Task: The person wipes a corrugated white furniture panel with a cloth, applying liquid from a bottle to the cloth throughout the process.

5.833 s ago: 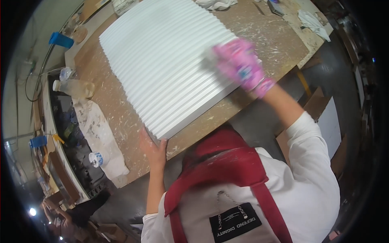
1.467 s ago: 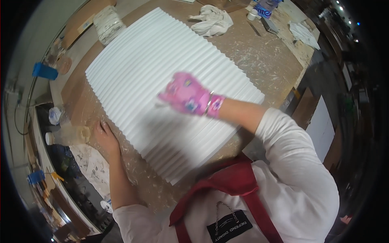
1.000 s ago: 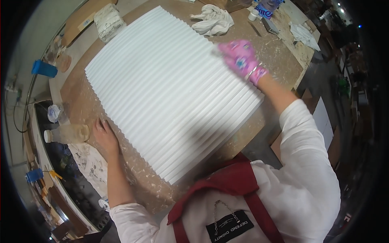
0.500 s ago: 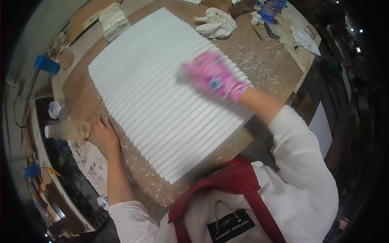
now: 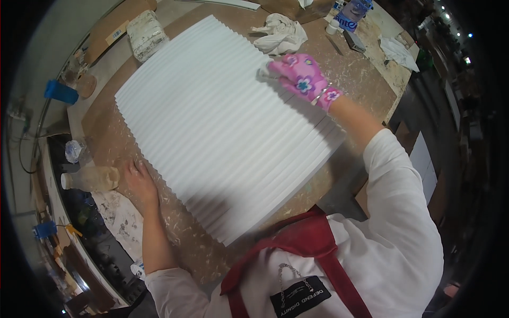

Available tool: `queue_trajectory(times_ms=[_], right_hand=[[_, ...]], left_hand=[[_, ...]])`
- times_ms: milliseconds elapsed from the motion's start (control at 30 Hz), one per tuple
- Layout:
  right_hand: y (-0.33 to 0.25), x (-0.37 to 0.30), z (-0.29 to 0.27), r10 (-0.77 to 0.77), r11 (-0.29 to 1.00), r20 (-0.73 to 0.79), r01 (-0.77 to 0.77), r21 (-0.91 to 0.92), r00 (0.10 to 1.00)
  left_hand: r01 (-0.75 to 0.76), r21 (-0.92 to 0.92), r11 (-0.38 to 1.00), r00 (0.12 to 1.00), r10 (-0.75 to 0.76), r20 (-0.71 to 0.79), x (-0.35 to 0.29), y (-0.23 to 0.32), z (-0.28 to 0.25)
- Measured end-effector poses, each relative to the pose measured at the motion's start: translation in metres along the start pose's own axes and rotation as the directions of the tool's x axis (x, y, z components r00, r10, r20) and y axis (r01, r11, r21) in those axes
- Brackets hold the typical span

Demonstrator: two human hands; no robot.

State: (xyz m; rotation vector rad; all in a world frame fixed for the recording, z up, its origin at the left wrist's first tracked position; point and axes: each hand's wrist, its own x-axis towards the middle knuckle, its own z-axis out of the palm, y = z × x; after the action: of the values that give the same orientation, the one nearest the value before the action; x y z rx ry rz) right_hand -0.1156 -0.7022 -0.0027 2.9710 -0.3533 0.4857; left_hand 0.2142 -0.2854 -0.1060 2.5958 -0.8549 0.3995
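A large white ribbed panel (image 5: 222, 138) lies flat on a dusty wooden worktable (image 5: 366, 79). My right hand (image 5: 303, 78), in a pink flowered glove, rests on the panel's far right part. Its fingers are curled on a small grey pad (image 5: 264, 72) pressed against the ribs. My bare left hand (image 5: 139, 180) lies flat on the table at the panel's near left edge, fingers spread and touching that edge. My white sleeves and red apron straps fill the lower right.
A crumpled white rag (image 5: 281, 34) lies just beyond the panel. A dusty plastic bottle (image 5: 90, 179) lies left of my left hand. A blue cup (image 5: 61, 91), a white wrapped block (image 5: 144, 34) and a blue-labelled bottle (image 5: 352, 13) stand near the table's far edges.
My right hand has swept back and forth across the panel, and it now sits nearer the far right edge. My left hand has stayed at the near left edge.
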Motion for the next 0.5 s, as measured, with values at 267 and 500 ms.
queue_trajectory(times_ms=[267,500], right_hand=[[-0.011,-0.022,-0.026,0.183,0.969,0.008,-0.182,0.166,0.983],[0.017,-0.091,-0.02,0.356,0.934,0.14,-0.358,-0.014,0.924]], left_hand=[[-0.043,0.005,0.999,0.998,0.043,-0.052,-0.003,-0.008,0.006],[-0.056,-0.083,0.995,0.998,0.055,-0.013,0.0,0.012,-0.002]])
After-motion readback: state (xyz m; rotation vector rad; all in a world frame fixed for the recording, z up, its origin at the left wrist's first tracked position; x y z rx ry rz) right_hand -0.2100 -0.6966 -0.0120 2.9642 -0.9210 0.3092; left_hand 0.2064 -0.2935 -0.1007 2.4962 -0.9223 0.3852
